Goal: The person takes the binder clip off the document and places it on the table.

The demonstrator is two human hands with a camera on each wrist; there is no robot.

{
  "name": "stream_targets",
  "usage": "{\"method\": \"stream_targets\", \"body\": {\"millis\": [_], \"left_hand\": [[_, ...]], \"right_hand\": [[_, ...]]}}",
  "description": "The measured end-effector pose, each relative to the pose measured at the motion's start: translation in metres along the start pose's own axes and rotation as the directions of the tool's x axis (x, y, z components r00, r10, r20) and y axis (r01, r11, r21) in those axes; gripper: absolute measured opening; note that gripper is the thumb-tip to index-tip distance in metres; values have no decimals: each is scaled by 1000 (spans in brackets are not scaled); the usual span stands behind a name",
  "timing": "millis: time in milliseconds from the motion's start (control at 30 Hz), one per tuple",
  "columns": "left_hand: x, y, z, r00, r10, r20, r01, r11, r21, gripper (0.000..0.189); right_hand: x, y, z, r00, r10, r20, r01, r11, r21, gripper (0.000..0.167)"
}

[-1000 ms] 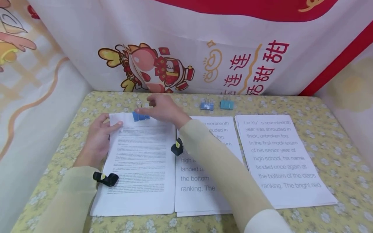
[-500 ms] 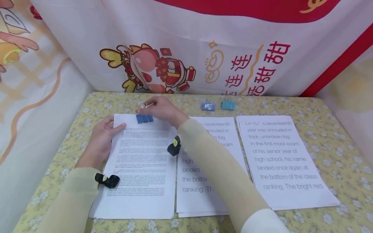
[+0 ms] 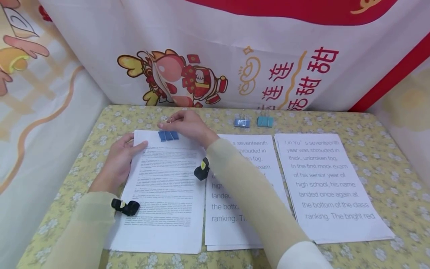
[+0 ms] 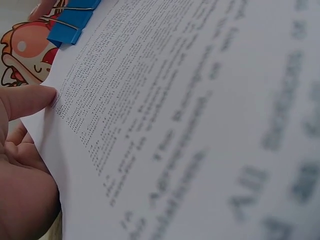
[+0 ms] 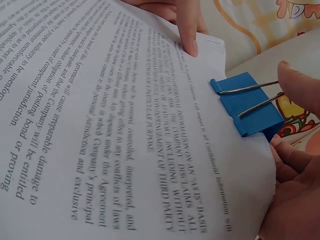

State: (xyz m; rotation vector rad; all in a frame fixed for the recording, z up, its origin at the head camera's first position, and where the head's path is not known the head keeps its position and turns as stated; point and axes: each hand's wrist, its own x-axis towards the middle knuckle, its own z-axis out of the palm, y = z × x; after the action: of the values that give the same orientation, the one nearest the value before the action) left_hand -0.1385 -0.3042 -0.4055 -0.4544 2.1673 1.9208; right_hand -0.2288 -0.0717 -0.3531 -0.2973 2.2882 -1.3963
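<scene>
Over on the left half of the desk (image 3: 386,175), a stapled-looking stack of fine-print pages (image 3: 164,194) lies with its long axis running from the bottom of the frame up toward the backdrop. A blue binder clip (image 3: 168,135) is clamped on the stack's top edge, a bit left of centre, with its wire handles pointing away past the paper edge.

The right hand (image 3: 188,125) reaches across from the lower right and sits just above the clip; in the right wrist view the fingertips (image 5: 300,87) are curled onto the ends of the wire handles (image 5: 250,97), so it's pinching those, not the blue body. The left hand (image 3: 117,162) rests at the stack's upper left corner, thumb pressed flat on top of the sheet and fingers tucked under the edge, so it's gripping the paper there.

So the clip lies right under the right hand's fingers and to the right of the left hand, which is clearly the farther one.

Two more stacks with big print lie side by side to the right (image 3: 245,194) (image 3: 329,186). Two spare clips, light blue (image 3: 242,123) and teal (image 3: 265,121), sit above them near the backdrop.
</scene>
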Motion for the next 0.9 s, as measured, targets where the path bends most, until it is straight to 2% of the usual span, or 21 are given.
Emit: {"method": "stream_targets", "body": {"millis": [100, 267, 500, 667, 900], "left_hand": [[-1, 1, 0, 1000, -1, 1, 1, 1000, -13, 51], [-1, 1, 0, 1000, 7, 16, -7, 1000, 1, 51], [2, -1, 1, 1000, 8, 12, -8, 998, 65, 56], [5, -4, 0, 1000, -1, -8, 2, 992, 123, 58], [7, -5, -1, 1000, 9, 0, -9, 991, 134, 48]], "right_hand": [[-2, 0, 5, 999, -22, -31, 22, 1000, 22, 46], [-5, -3, 11, 996, -14, -86, 15, 1000, 13, 54], [-5, -1, 13, 995, 7, -96, -2, 999, 49, 46], [-3, 2, 16, 995, 0, -96, 4, 999, 34, 44], [-1, 7, 22, 985, 28, -172, -13, 996, 91, 40]]}}
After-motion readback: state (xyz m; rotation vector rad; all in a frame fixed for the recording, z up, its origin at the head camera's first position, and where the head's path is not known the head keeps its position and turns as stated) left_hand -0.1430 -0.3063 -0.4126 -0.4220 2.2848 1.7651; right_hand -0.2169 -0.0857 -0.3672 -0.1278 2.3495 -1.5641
